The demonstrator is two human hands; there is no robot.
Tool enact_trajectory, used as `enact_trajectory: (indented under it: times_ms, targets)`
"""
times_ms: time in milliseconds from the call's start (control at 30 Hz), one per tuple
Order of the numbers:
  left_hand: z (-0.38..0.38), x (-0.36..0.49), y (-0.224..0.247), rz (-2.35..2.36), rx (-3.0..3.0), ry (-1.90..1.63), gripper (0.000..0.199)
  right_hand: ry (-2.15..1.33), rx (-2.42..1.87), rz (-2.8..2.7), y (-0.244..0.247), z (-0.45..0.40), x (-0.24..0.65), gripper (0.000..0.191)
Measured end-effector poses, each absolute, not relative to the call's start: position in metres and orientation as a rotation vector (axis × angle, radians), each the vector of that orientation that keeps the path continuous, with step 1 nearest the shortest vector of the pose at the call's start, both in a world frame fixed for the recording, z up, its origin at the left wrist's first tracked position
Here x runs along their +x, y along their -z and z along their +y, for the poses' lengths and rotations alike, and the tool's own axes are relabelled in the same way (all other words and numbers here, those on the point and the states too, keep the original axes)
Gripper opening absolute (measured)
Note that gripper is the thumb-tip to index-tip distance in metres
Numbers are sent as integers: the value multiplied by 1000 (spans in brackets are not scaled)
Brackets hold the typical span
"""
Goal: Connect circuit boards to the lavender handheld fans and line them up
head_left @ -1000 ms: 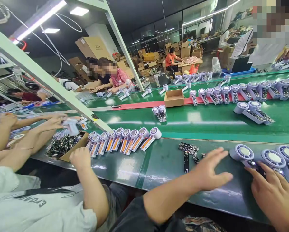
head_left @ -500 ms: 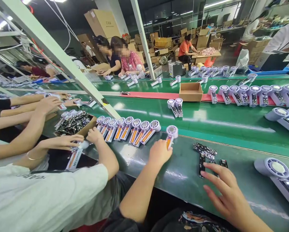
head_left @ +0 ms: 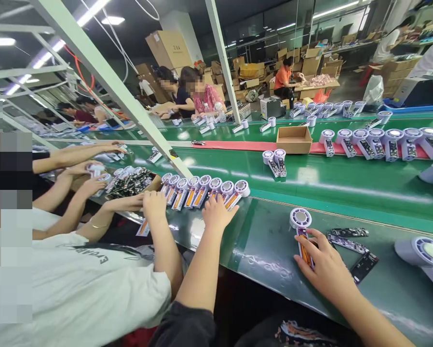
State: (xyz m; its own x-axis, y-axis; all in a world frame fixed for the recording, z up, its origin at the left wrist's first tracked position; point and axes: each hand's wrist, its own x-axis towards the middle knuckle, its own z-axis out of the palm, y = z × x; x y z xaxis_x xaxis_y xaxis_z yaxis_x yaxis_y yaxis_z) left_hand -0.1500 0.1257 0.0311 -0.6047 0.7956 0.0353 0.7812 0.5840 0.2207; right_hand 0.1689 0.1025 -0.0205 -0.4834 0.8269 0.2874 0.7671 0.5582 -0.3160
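Observation:
My right hand (head_left: 323, 260) holds the handle of a lilac handheld fan (head_left: 300, 219) lying on the green bench. Its round head points away from me, and an orange strip shows in the open handle between my fingers. Just right of that hand lie several black circuit boards (head_left: 350, 232), partly behind my fingers. My left hand (head_left: 216, 212) reaches over the right end of a row of similar fans (head_left: 193, 188). Its fingers are spread and rest at the handles of the last fans, with the thumb apart; the fingertips are partly hidden.
A green conveyor (head_left: 220, 166) runs beyond the bench, carrying two fans (head_left: 274, 161). An open cardboard box (head_left: 293, 140) sits on the red strip beside more fans. A slanted post (head_left: 129, 103) crosses at left. A co-worker's arm (head_left: 162, 246) is close to my left arm.
My left hand has let go of the single fan and moved left to the row. My right hand has left the boards and taken that fan, which is now farther right. The view has shifted.

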Motion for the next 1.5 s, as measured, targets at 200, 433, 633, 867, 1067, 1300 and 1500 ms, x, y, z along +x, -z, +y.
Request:
enact_trajectory:
  times_ms: [200, 433, 633, 867, 1067, 1300, 1500]
  targets:
    - [148, -178, -29, 2684, 1267, -293, 97, -151, -1161, -2352, 38, 112, 173, 32]
    - [139, -164, -23, 2510, 1353, -486, 93, -114, -1110, -2349, 46, 118, 175, 33]
    - [104, -63, -8, 2403, 1448, -648, 93, 55, -1152, -2256, 47, 115, 174, 44]
    - [74, -9, -23, 2012, 1550, -668, 106, 213, -891, -2368, 40, 103, 176, 44]
    - [104, -140, -53, 2264, 1394, -781, 68, 198, -945, -2354, 42, 103, 175, 41]
    - [133, -282, -49, 2748, 886, -402, 116, 246, -904, -2294, 60, 114, 175, 35]
    - [134, -295, -37, 2745, 952, -161, 82, 237, -933, -2261, 53, 111, 173, 30]
